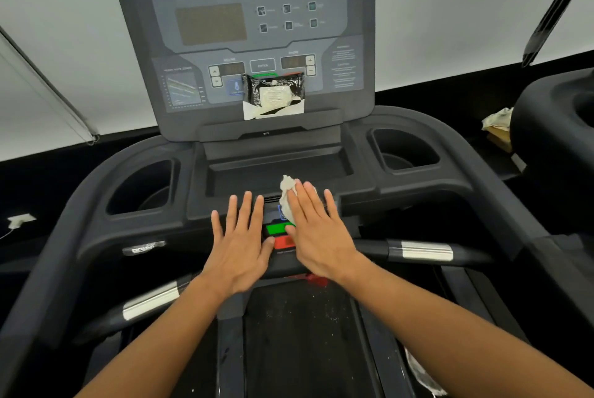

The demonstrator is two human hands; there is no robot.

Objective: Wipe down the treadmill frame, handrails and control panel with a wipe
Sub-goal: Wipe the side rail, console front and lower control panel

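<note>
The treadmill's dark control panel (244,27) stands upright ahead, above a lower console (276,169) with a shallow tray. My right hand (316,230) lies flat with straight fingers on a crumpled white wipe (287,195), pressing it onto the console's front edge just above the green button (275,229) and red button (283,242). My left hand (239,246) rests flat beside it, fingers spread, touching the console left of the buttons. A black pack of wipes (273,95) leans against the panel's lower middle. Handrails with silver bands run out at the left (151,302) and right (426,251).
Cup holders sit at the left (141,188) and right (403,150) of the console. The dusty running belt (299,333) lies below my arms. Another dark machine (553,127) stands at the right, with a crumpled cloth (498,119) beside it. A white wall is behind.
</note>
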